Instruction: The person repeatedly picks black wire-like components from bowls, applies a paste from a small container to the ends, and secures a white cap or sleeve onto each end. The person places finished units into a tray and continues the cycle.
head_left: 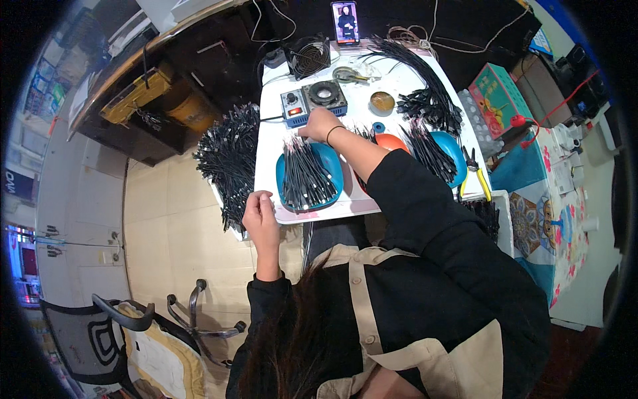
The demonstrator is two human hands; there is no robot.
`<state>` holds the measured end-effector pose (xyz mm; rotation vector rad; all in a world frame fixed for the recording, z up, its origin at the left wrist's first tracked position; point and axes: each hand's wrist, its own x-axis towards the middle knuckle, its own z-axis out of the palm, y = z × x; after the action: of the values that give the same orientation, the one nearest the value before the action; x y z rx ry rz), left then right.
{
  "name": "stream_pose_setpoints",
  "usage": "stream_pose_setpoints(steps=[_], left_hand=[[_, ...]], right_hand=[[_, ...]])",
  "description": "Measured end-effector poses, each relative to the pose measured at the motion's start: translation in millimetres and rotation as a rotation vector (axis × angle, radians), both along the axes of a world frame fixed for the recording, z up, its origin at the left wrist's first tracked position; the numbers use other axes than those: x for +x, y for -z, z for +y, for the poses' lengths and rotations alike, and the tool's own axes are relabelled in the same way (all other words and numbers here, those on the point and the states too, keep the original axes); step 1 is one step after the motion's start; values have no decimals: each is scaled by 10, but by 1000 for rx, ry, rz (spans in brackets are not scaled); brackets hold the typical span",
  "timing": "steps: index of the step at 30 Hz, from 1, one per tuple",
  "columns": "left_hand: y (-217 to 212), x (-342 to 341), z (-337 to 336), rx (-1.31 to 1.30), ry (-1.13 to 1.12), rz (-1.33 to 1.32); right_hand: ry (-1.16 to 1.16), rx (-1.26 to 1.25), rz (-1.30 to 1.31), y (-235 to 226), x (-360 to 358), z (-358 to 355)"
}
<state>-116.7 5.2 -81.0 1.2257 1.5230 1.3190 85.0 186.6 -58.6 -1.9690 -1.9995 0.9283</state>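
Note:
My right hand reaches across the table, its fingers drawn together at the exposed wire ends of a bundle of black cables. That bundle lies in a blue tray, its metal plugs pointing toward me. What the right fingertips hold, if anything, is too small to make out. Just beyond them stands a solder pot with a control box bearing a knob and a lit switch. My left hand is at the table's front left corner, thumb and fingers pressed together; anything between them is hidden.
More cables lie in orange and blue trays to the right, beside yellow-handled pliers. A round tin, a fan and a propped phone stand farther back. A large cable heap flanks the table's left; an office chair stands behind.

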Motion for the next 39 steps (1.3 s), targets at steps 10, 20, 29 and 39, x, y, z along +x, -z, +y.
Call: stream_pose_setpoints(steps=[10,20,29,39], left_hand=[[-150,-37,45,259,-83,122],[-1179,864,-73,140,584,-633],[-1140,1312,-277,-12,441,-762],[-1125,1414,-385,117,594,-437]], right_hand=[[13,473,520,-598,232,-677],[-84,292,1076,-1213,532,-1969],[143,310,900,-973,823,-2271],[33,299,1119,-1179,1043,-2175]])
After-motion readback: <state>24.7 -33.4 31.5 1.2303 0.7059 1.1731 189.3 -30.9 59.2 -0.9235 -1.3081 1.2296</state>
